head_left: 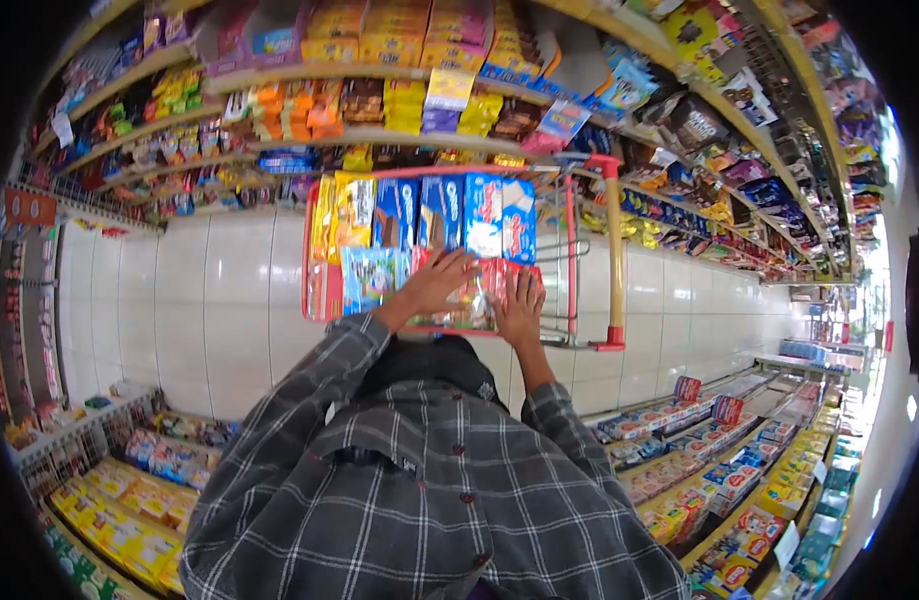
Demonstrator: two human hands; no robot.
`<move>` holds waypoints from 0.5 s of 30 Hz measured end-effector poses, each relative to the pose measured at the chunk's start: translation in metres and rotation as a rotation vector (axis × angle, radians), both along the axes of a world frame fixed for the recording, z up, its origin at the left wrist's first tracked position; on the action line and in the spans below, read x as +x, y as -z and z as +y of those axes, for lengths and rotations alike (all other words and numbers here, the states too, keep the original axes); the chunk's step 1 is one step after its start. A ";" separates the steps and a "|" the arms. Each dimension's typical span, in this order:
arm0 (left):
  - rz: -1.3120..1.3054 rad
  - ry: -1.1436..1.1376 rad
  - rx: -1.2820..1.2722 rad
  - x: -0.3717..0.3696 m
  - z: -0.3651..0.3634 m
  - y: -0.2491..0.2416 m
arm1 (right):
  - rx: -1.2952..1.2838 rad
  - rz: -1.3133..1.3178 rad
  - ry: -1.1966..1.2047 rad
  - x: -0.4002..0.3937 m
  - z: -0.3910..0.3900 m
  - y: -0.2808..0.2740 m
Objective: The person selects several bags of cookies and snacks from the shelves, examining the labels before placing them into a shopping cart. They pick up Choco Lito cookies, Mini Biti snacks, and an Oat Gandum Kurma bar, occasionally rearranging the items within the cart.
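Observation:
My left hand (pixel 441 282) lies over red packs (pixel 471 300) in the near part of a shopping cart, fingers stretched out. Close beside it, my right hand (pixel 520 302) rests with spread fingers at the right end of the same red packs. The cart (pixel 569 235) has wire sides with a red rim. Behind my hands stand blue Oreo packs (pixel 394 212), blue-and-white packs with red lettering (pixel 500 212) and yellow packs (pixel 353 212). A light blue pack (pixel 367 280) lies left of my left hand. My hands partly hide the red packs.
The cart's yellow handle (pixel 613 255) is on the right. Shelves of snack packets (pixel 399 105) run along the far side. Shelves with boxes stand behind me at lower left (pixel 119 515) and lower right (pixel 729 480). White tiled floor (pixel 234 270) lies between them.

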State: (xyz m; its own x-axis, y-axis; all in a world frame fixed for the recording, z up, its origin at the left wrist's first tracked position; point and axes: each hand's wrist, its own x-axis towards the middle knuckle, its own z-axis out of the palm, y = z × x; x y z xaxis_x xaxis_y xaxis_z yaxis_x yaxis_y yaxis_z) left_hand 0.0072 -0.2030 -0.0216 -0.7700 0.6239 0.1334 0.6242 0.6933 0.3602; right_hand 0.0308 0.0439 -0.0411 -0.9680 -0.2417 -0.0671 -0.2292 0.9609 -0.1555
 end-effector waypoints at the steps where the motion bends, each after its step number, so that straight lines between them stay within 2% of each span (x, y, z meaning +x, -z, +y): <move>1: -0.012 0.003 0.043 0.001 -0.008 -0.001 | -0.004 -0.019 0.003 -0.001 -0.001 -0.003; 3: -0.015 0.007 0.127 0.003 -0.023 -0.007 | -0.006 -0.038 0.002 0.001 0.000 -0.003; 8: -0.055 -0.227 0.242 0.020 -0.073 -0.026 | 0.020 -0.011 0.000 0.003 -0.002 -0.009; 10: -0.036 -0.365 0.285 0.030 -0.098 -0.005 | 0.039 -0.003 0.006 0.002 -0.002 -0.009; 15: 0.034 -0.672 0.250 0.064 -0.148 0.003 | -0.038 -0.008 0.001 0.003 -0.002 -0.011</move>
State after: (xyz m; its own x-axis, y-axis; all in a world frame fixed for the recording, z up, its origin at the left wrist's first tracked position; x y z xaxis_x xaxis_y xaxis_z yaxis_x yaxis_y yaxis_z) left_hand 0.0708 -0.3511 -0.0250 -0.9698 -0.0360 0.2412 0.1052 0.8307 0.5467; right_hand 0.0342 0.0423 -0.0303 -0.9676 -0.2437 -0.0657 -0.2273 0.9544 -0.1936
